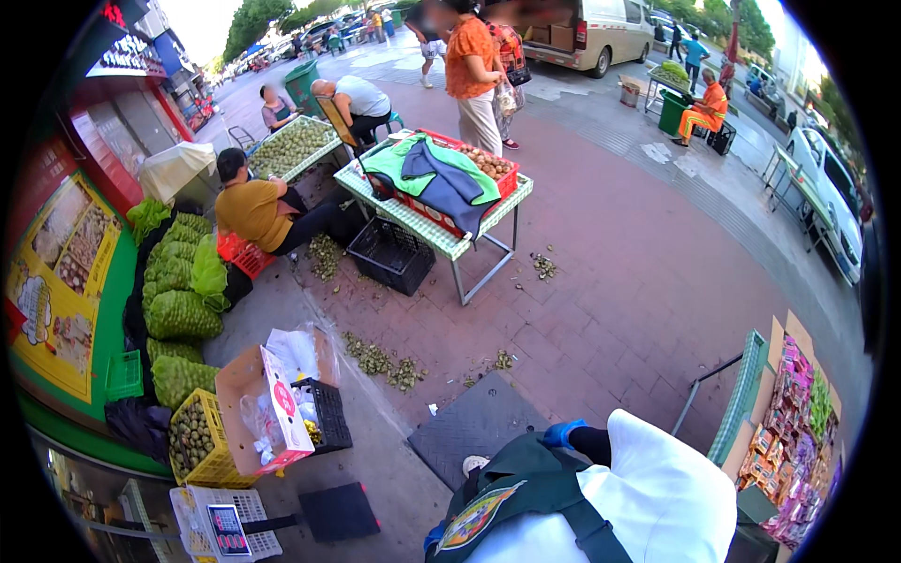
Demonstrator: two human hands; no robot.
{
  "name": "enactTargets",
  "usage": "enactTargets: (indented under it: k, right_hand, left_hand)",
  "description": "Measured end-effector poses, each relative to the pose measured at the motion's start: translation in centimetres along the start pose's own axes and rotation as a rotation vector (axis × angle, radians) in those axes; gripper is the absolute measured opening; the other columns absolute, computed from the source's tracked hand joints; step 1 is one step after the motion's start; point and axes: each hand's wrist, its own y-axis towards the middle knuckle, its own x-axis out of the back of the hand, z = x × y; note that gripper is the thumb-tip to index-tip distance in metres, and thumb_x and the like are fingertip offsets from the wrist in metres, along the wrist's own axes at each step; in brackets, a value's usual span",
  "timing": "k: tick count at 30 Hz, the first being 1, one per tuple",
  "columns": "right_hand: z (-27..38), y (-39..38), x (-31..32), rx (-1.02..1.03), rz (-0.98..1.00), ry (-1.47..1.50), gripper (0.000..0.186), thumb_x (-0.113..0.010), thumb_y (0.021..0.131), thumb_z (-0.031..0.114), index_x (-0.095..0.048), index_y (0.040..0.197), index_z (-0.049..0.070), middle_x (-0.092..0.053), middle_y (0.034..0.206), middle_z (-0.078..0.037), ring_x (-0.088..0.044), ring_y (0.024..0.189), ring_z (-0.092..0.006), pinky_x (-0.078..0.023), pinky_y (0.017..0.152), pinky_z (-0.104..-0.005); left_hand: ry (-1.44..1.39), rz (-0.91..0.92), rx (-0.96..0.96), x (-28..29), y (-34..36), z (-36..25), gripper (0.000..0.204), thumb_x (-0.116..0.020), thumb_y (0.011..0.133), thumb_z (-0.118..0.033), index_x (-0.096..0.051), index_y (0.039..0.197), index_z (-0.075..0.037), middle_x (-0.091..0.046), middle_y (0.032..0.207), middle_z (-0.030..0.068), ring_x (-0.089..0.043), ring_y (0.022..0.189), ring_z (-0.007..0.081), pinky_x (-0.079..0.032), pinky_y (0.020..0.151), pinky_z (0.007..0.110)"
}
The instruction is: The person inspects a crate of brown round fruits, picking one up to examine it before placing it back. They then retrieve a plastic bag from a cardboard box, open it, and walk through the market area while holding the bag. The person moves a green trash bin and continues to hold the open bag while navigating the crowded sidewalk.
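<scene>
My right hand (563,434), in a blue glove, is beside the dark green apron (488,507) over my white top, at the end of a dark sleeve; its finger shape is unclear. A sliver of my blue-gloved left hand (434,537) shows at the apron's left edge, mostly hidden. Left of me stand a scale (228,528) on a grey basket, a yellow crate of small round produce (192,432) and a cardboard box of plastic bags (246,399). A display of colourful packets (779,441) is at my right.
A table (450,245) holds a red crate and jackets, with a black crate (387,258) beside it. Seated people (253,211) work by a produce tray (291,145). Green mesh sacks (183,314) line the storefront. Standing people (474,75), a van (601,38) and cars (826,206) are beyond.
</scene>
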Motion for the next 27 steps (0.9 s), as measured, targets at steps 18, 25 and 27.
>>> enactTargets:
  k: [18, 25, 27]
  right_hand:
    - [-13.9, -11.5, -12.6, -0.304, -0.125, 0.325, 0.043, -0.043, 0.081, 0.036, -0.055, 0.115, 0.012, -0.051, 0.12, -0.014, -0.05, 0.109, -0.0313, -0.04, 0.09, -0.0412]
    - [-20.1, -17.1, -18.4, -0.564, -0.118, 0.532, 0.041, -0.045, 0.078, 0.031, -0.058, 0.11, 0.009, -0.054, 0.116, -0.015, -0.052, 0.106, -0.0312, -0.042, 0.087, -0.0406]
    - [-18.8, -18.2, -17.8, -0.543, -0.122, 0.527, 0.041, -0.045, 0.079, 0.032, -0.058, 0.11, 0.008, -0.054, 0.117, -0.014, -0.053, 0.106, -0.0313, -0.042, 0.087, -0.0406]
  left_hand:
    - [0.26, 0.149, -0.464, -1.1, -10.4, -11.9, 0.045, -0.039, 0.084, -0.038, -0.061, 0.097, -0.001, -0.063, 0.095, 0.0148, -0.06, 0.086, 0.0265, -0.044, 0.074, 0.037]
    - [0.051, 0.309, -0.246, -0.5, -7.4, -12.4, 0.042, -0.043, 0.085, -0.037, -0.058, 0.101, -0.002, -0.062, 0.091, 0.0119, -0.059, 0.078, 0.0211, -0.044, 0.067, 0.033]
    - [0.224, 0.374, -0.336, 0.1, -6.0, -14.3, 0.04, -0.043, 0.085, -0.036, -0.059, 0.1, -0.002, -0.063, 0.096, 0.0125, -0.059, 0.082, 0.0218, -0.044, 0.07, 0.034]
